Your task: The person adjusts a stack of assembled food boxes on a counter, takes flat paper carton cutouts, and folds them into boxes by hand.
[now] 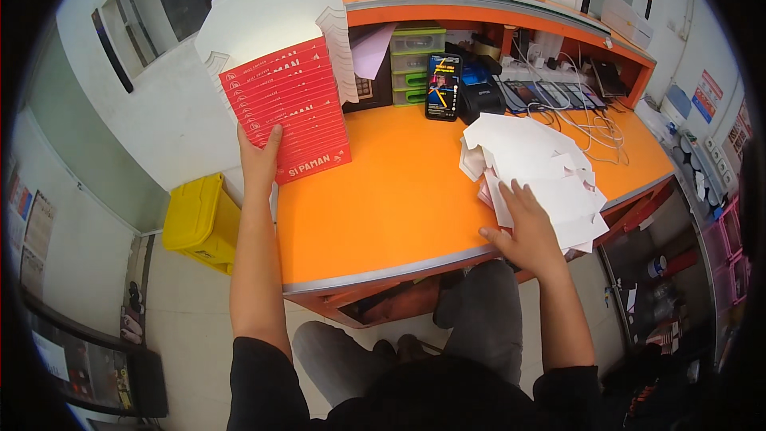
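A tall stack of red cardboard boxes point(307, 108), their white lids standing up behind, is at the left end of the orange desk. My left hand point(261, 158) grips the stack's near left edge, thumb on the red front; its other fingers are partly hidden. On the right lies a loose pile of flat white box blanks point(550, 168) with cut flaps and some red showing beneath. My right hand point(523, 231) rests over the near left part of this pile, open, fingers spread and palm down.
A phone point(444, 86) with a lit screen stands upright at the back of the desk point(375, 215), before a small green drawer unit point(415, 52). Cables point(594, 128) tangle behind the white pile. A yellow bin point(199, 219) stands on the floor at the left.
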